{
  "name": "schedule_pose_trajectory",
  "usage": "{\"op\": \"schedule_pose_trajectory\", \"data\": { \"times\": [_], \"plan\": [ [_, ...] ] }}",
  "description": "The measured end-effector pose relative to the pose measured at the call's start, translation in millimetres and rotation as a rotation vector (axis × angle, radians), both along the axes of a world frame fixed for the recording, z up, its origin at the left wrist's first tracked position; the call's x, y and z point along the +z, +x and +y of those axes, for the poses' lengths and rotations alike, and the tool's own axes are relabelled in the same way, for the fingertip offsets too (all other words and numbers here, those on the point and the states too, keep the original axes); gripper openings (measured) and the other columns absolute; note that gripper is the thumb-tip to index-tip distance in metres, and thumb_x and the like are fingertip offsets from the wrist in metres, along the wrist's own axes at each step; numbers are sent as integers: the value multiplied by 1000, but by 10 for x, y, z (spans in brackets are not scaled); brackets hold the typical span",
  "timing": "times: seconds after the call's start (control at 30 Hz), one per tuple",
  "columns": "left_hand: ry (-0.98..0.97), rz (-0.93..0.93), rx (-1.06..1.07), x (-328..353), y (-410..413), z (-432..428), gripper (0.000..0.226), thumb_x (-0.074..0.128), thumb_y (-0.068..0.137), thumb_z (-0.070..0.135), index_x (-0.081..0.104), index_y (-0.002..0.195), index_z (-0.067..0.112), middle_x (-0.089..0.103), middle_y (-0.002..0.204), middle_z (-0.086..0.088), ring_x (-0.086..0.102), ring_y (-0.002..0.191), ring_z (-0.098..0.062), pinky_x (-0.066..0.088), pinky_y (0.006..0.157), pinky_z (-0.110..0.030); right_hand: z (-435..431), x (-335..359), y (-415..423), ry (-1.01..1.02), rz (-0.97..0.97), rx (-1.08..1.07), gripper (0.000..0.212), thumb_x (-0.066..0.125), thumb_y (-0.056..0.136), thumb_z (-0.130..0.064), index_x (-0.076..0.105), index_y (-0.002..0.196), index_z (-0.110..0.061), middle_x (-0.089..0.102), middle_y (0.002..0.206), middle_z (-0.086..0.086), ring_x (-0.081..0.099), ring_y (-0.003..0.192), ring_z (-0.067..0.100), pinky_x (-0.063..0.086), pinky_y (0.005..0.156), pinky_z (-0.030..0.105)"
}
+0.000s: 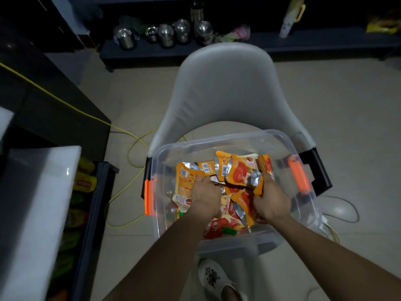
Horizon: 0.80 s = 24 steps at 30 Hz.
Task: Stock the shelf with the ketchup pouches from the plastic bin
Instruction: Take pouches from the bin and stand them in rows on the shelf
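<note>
A clear plastic bin [282, 144] with orange latches rests on a white chair seat in front of me. Several orange and red ketchup pouches [239, 170] lie piled inside it. Both my hands are down in the bin. My left hand [205, 197] grips a bunch of pouches [187, 177] on the left side of the pile. My right hand [271, 200] is closed around another bunch of upright pouches at the pile's right. A dark shelf unit [95, 192] stands at my left, with packets on a lower level.
The white chair [225, 83] holds the bin. A white slab [36, 203] tops the shelf at left. A yellow cable [121, 185] loops over the tiled floor. Steel pots [166, 33] stand on a low dark bench at the back. My white shoe [213, 276] is below the bin.
</note>
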<state>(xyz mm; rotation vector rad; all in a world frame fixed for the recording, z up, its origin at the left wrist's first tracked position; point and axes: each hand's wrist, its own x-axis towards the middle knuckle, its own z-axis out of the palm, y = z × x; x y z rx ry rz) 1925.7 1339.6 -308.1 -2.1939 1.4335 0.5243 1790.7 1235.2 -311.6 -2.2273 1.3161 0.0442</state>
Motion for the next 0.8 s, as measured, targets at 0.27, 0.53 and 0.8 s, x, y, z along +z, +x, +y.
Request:
{"op": "schedule_pose_trajectory", "data": {
  "times": [0.27,0.53,0.8],
  "plan": [
    [-96,380,672,663,18,458,43,78,75,42,61,109,21,68,108,1,65,99,-21,53,88,-37,187,661,-87,178,-486,-60,38,67,88,-26,52,123,-25,65,107,-8,60,98,10,48,84,29],
    [-727,1195,1411,1386,-405,1258,36,80,76,12,69,110,7,75,99,-14,71,71,-21,57,59,-27,839,1586,-187,-94,-798,519,57,70,70,-3,58,120,-27,62,121,-7,56,113,11,46,94,39],
    [-1145,1583,1585,2278,-1078,2099,41,51,95,45,66,119,15,76,96,-12,74,73,-21,56,54,-27,1720,2244,-498,-436,-767,1042,40,56,89,-48,54,126,-35,51,134,2,44,125,24,47,91,47]
  ]
}}
